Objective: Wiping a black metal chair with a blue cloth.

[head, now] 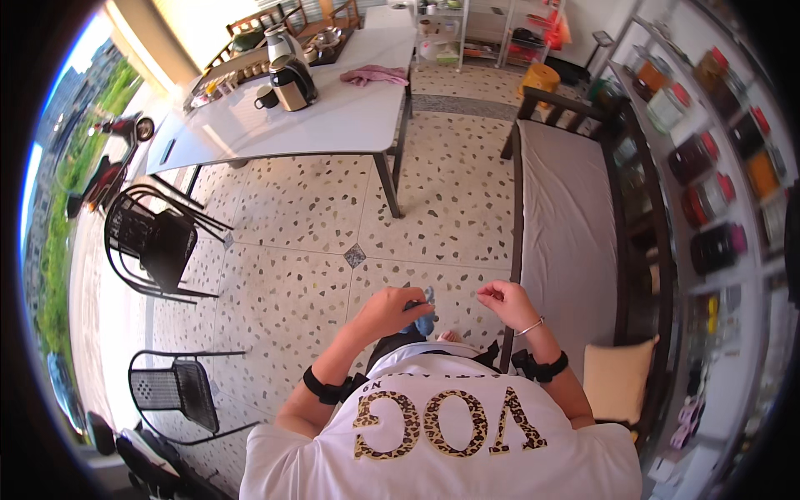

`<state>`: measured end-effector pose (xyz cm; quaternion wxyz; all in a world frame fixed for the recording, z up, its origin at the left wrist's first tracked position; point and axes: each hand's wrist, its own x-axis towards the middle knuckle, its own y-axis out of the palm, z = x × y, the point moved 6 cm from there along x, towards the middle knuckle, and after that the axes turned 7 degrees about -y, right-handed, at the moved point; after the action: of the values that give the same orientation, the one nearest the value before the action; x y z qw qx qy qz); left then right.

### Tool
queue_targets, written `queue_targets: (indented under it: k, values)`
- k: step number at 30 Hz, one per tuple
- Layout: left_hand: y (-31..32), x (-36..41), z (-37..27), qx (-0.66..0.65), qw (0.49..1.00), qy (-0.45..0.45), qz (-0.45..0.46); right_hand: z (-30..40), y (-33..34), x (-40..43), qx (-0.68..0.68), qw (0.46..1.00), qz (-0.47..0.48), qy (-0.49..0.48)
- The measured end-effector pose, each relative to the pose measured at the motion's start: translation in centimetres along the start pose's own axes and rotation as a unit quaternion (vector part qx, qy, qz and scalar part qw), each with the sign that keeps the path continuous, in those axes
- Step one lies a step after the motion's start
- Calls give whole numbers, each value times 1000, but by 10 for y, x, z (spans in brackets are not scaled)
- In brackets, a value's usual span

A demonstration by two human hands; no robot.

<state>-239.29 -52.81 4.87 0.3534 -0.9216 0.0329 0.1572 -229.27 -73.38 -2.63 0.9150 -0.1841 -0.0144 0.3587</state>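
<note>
In front of my waist, my left hand (pixel 400 306) curls around a small blue item (pixel 426 321). The item looks soft, with one part showing above the fingers and another hanging below; what exactly it is cannot be made out. Something dark shows between the thumb and fingers of that hand. My right hand (pixel 509 303) is raised apart from it, thumb and fingertips drawn together, with nothing visible between them. A bracelet (pixel 531 326) circles the right wrist, and both forearms wear black straps. Below the hands a bare foot (pixel 447 335) shows on the terrazzo floor (pixel 300 269).
Ahead stands a white table (pixel 350 131) with a thermos jug (pixel 292 81), a dark mug (pixel 266 97) and a pink cloth (pixel 374 75). A cushioned bench (pixel 565 231) runs along my right, before shelves of jars (pixel 694 156). Black chairs (pixel 172 250) stand left, near a scooter (pixel 112 165).
</note>
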Motion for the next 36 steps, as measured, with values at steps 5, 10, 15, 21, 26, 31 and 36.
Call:
queue_targets:
  k: [5, 10, 15, 21, 26, 31, 36]
  values:
    - [-46, 113, -2, -36, 998, -43, 11, -5, -48, 124, -5, 999, 38, 34]
    - [-112, 250, -2, -92, 996, 8, 3, -11, -94, 263, 25, 1000, 6, 12]
    - [-184, 383, -15, -137, 989, -51, 15, 5, -152, 382, 6, 1000, -11, 4]
    - [-256, 533, -32, -253, 965, -49, -47, -34, -240, 495, 35, 998, -32, 49]
    - [-288, 645, -15, -310, 942, -56, -113, -71, -317, 606, 13, 999, -7, 36]
    - [-330, 761, -45, -342, 918, -99, -175, -63, -420, 752, 12, 1000, -11, 12]
    - [-367, 875, -70, -353, 911, -113, -180, -80, -481, 876, 9, 999, 4, -39]
